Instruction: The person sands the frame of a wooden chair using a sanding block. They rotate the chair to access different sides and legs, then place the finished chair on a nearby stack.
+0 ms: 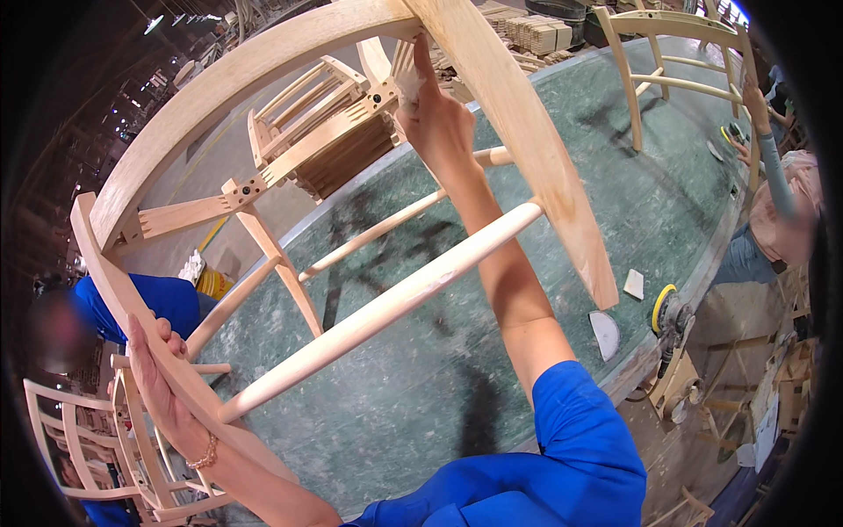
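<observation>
A bare, pale wooden chair frame (386, 312) stands tilted in front of me over a green-topped table (395, 439). It has a curved top rail, tapered legs and round stretchers. My left hand (162, 386), with a bracelet at the wrist, is wrapped around the chair's left leg; the fingertips show at its far side. Reaching through the frame, my right hand (439, 123) presses at the inside corner where the curved rail meets the right leg. One finger points up along the wood. Something whitish shows under the other fingers, its kind unclear.
On the table's right lie a round sander (670, 309) with a yellow pad, a half-round white piece (604, 335) and a small white block (634, 284). Another chair frame (685, 79) stands at the far right near a co-worker (790, 202). More frames (132, 439) stand left beside a person in blue.
</observation>
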